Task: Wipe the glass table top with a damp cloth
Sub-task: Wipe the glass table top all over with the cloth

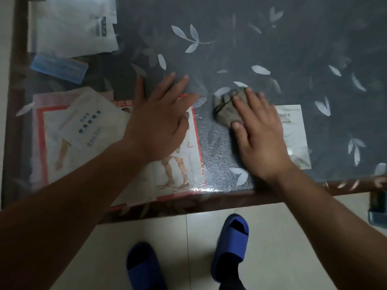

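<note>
A glass table top (272, 49) with a white leaf pattern over a dark surface fills the upper view. A crumpled grey-brown cloth (225, 107) lies on the glass near the front edge. My right hand (261, 135) presses flat on the cloth, fingers spread over its right half. My left hand (161, 114) rests flat on the glass to the left of the cloth, fingers apart, holding nothing.
Papers show under the glass: a red-bordered poster (88, 164), a white booklet (88, 124), a white bag (75, 26), a blue packet (58, 68) and a white leaflet (293, 126). A brown wooden frame (209, 199) edges the table. My blue slippers (230, 245) stand on pale floor tiles.
</note>
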`<state>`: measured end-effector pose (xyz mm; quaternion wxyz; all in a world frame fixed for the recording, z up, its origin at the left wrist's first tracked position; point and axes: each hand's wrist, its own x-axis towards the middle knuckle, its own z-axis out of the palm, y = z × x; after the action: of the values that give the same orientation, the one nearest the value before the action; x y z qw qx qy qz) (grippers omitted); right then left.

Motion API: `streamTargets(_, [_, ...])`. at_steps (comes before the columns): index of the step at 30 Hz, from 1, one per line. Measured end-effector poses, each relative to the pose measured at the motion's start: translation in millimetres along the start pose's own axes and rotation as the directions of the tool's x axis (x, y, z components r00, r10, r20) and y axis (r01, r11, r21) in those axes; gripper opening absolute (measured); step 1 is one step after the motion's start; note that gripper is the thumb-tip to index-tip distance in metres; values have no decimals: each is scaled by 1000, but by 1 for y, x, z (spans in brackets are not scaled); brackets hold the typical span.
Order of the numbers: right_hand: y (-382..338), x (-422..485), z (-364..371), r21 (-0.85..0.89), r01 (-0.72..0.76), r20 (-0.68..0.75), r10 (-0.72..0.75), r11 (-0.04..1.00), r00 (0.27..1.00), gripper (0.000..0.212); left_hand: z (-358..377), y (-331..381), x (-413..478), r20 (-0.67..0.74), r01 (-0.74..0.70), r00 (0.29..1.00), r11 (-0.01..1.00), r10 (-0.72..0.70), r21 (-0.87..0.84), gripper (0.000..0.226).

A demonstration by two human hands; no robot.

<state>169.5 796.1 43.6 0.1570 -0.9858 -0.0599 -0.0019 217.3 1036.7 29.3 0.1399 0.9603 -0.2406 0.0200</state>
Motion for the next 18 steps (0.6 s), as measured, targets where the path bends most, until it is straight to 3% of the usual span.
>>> streamTargets(4, [-6,-11,-1,3,-40,8,40,999,999,50,-1,2,-1,5,-10,1000,1000,10,25,47])
streamTargets(8, [-3,-58,-7,15,216,131,-216,976,967,49,-3,1,0,17,-15,1000,999,14,33,49])
streamTargets(10, [13,-46,-12,24,261,142,-262,965,955,49,-3,1,-1,13,-18,1000,1000,17,21,49])
streamTargets(15, [4,56,2,-3,-109,-38,109,994,993,52,2,-3,-2,-124,13,992,987,-33,-159,52])
streamTargets(16, [-8,64,7,-2,-121,-37,121,993,992,52,3,-5,-2,-151,15,987,976,-49,-216,54])
streamTargets(18, [-30,51,11,-14,-5,-5,5,1000,1000,51,1,-7,-3,-157,21,985,955,-71,-297,56])
